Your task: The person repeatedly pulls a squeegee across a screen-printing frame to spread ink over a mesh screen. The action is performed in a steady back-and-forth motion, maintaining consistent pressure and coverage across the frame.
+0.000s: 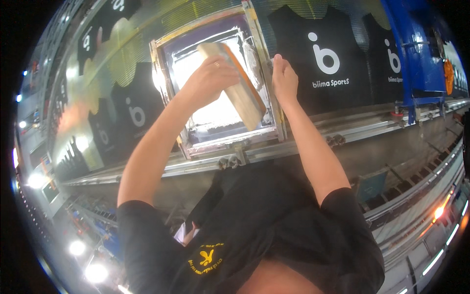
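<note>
My left hand (210, 78) is closed on a long squeegee (247, 105), with a pale body and an orange edge, tilted diagonally over a screen printing frame (161, 85). The screen's middle is bright white, with white ink smeared round its inner edges. My right hand (285, 78) has its fingers curled at the frame's right side, just right of the squeegee, gripping that edge. My left fingertips are partly hidden behind the squeegee.
Black garment pieces (293, 59) with white printed designs lie either side of the frame. A metal rail (367, 125) runs along the near edge. A blue metal fixture (416, 59) stands at the right, with an orange object (448, 76) beside it. Several lights glow at the left.
</note>
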A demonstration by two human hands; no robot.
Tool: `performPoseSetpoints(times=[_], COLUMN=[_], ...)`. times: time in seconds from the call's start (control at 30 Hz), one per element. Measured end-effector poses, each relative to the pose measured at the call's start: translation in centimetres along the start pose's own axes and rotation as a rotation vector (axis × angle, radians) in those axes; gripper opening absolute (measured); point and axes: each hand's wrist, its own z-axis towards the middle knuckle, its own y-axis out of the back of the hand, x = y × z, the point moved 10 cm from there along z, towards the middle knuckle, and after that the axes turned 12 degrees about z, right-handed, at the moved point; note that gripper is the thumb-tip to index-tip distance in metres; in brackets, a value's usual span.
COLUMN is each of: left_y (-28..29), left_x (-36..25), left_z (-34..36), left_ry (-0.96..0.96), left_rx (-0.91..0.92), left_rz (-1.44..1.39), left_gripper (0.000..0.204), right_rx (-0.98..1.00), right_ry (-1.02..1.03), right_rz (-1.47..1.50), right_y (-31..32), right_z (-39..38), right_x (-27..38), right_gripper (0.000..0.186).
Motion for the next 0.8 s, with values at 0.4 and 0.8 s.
performPoseSetpoints(times=[0.4,0.8], left_y=[-3.5,-7.6], left_x=[1.5,1.9], left_z=[4.5,7.7], left_ry=[-0.317,-0.231], left_rx=[-0.04,0.054], left_rz=[-0.108,0.153], left_gripper=[0.033,0.013], right_rx=[-0.102,-0.098], right_ry=[-0.112,-0.07], right_rz=[0.069,0.033], right_y=[0.6,0.1], right_z=[-0.5,-0.8], right_x=[-2.1,-1.9], right_gripper=[0.074,0.061])
